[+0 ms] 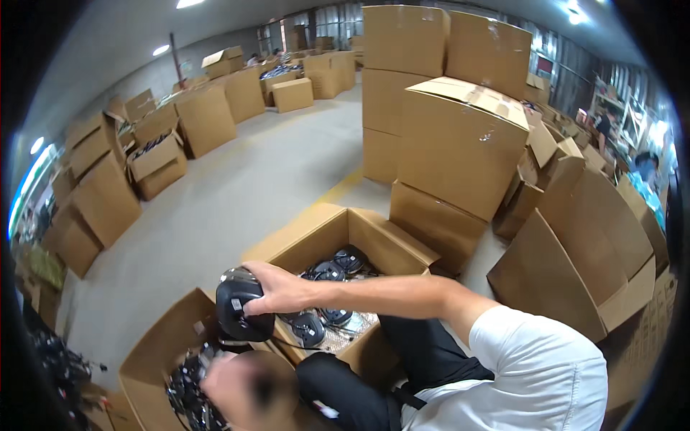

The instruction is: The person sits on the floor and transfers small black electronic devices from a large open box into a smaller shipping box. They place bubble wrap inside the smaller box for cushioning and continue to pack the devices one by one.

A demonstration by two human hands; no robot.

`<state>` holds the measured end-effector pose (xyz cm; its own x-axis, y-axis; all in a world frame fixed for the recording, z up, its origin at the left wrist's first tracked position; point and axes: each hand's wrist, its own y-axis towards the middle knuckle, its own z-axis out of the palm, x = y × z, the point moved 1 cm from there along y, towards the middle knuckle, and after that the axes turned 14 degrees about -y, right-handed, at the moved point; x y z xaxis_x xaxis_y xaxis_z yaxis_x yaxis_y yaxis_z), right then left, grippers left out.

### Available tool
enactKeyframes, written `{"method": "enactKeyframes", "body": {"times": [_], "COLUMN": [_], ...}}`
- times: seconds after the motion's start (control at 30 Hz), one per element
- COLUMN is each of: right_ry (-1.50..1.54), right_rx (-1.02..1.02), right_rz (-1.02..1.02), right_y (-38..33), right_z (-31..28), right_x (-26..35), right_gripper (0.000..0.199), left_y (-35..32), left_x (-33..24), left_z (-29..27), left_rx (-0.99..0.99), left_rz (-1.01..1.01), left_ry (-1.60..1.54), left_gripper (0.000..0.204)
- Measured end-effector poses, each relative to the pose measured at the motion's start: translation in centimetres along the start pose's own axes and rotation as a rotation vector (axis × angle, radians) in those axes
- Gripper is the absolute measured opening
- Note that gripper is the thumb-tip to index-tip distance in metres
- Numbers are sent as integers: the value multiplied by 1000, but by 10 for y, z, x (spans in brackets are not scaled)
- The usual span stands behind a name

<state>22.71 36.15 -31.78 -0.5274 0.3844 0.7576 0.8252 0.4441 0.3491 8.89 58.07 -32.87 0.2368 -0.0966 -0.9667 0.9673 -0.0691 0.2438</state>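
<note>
My right hand (pixel 277 289) grips a rounded black housing (pixel 241 312) with a small white label and a glossy, clear-looking rim at its top; the thumb presses on its side. Below it, my left hand (pixel 237 388) is over the left cardboard box (pixel 154 355), close to the housing's underside. Blur smears that hand, and its fingers cannot be made out. Tangled black cabled parts (pixel 190 388) fill the left box. In the open cardboard box (pixel 313 241) ahead, several similar black housings (pixel 329 271) with cables lie on bubble wrap (pixel 338 337).
Stacked closed cartons (pixel 460 151) rise beyond the box ahead. A large open carton (pixel 553 266) stands at right. More cartons (pixel 205 118) line the far left of the grey floor (pixel 237 187). Black parts (pixel 57 366) are heaped at lower left. A person (pixel 605 129) is at far right.
</note>
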Motion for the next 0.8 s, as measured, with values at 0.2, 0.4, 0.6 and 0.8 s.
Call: {"method": "enactKeyframes", "body": {"times": [0.2,0.4,0.6,0.8], "right_ry": [655,-93,-183,266], "right_rx": [-241,-334,236,183], "right_rz": [189,111,-76,298], "right_y": [-60,-65,-15,-26], "right_z": [22,-41,-106,-96], "right_x": [8,-24,-49,-165], "right_gripper": [73,79,96,79], "left_y": [20,64,123,174], "left_x": [92,66,67,119], "left_z": [73,67,88,120], "left_rx": [-202,-287,-59,151], "left_rz": [-63,-31,-109,-160], "left_ry": [-579,-626,-543,-191], "left_gripper": [51,52,48,85]}}
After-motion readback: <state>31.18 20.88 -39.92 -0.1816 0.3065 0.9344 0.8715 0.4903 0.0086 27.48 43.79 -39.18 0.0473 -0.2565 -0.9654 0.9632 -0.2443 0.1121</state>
